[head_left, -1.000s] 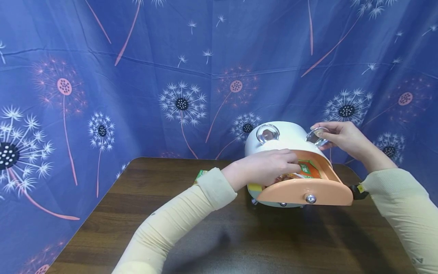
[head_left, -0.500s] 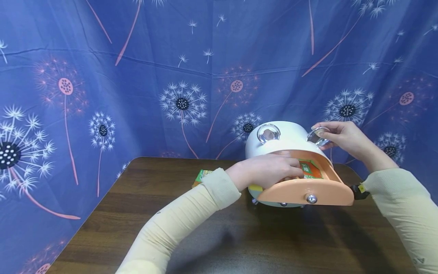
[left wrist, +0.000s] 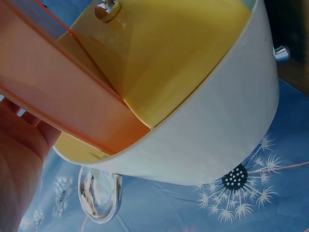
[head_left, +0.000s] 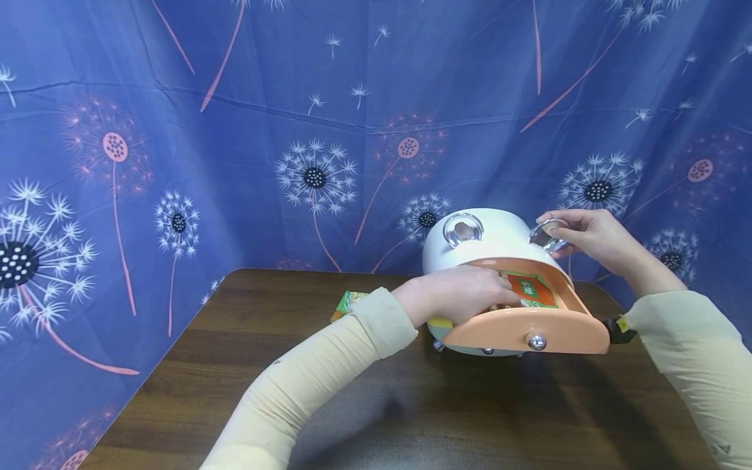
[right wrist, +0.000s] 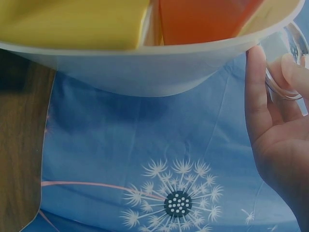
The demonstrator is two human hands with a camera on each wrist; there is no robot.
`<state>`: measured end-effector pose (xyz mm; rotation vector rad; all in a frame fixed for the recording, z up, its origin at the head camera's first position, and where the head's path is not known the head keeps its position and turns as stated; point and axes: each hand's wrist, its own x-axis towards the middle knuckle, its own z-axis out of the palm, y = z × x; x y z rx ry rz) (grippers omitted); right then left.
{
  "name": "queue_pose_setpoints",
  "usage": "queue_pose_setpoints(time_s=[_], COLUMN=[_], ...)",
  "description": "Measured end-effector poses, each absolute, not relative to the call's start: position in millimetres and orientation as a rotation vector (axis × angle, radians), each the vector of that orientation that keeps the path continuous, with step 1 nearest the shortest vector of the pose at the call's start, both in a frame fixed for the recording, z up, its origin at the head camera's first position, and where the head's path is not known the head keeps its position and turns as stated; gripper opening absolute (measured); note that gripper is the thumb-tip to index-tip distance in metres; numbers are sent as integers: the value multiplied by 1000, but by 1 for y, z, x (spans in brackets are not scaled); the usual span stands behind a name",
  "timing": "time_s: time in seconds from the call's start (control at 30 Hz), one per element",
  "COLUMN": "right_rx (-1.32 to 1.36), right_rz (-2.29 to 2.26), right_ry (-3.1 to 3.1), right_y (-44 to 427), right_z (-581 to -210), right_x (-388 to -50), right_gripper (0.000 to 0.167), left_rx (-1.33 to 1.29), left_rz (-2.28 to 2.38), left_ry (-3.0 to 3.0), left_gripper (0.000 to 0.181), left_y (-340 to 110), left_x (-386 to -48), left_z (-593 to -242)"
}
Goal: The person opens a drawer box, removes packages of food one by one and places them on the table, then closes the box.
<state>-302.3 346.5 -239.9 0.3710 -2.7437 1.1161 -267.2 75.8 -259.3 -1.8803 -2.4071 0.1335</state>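
Observation:
A white rounded box (head_left: 499,228) stands on stubby chrome feet at the back right of the table, with its peach drawer (head_left: 493,333) pulled out. Into this drawer reaches my left hand (head_left: 464,292); its fingertips are hidden, so I cannot tell what they hold. Beside them in the drawer lies an orange and green packet (head_left: 533,291). My right hand (head_left: 608,240) pinches the chrome ring (head_left: 537,234) on the box's right side, thumb against it, as the right wrist view also shows. A yellow drawer (left wrist: 188,53) with a chrome knob sits shut beside the peach one in the left wrist view.
Another green and orange packet (head_left: 346,303) lies on the brown wooden table (head_left: 276,313), left of the box and partly behind my left sleeve. A second chrome ring (head_left: 463,230) is on the box's left side. Blue dandelion-print cloth (head_left: 247,163) hangs behind the table.
My left hand has moved slightly right and lower into the peach drawer. More of the orange packet shows beside its fingers. My right hand stays on the chrome ring.

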Motion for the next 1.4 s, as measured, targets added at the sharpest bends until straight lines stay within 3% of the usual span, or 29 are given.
queue_pose_setpoints(time_s=[0.93, 1.4], right_rx=[376, 391], right_rz=[1169, 1161], right_ry=[-2729, -2717], right_y=[345, 344], right_z=[-241, -239], right_x=[-302, -300], right_gripper=[45, 47], left_rx=[-1759, -1660], left_rz=[422, 305], left_ry=[-2269, -2162], left_gripper=[42, 35], left_y=[81, 82], left_x=[-257, -257], left_z=[-260, -265])
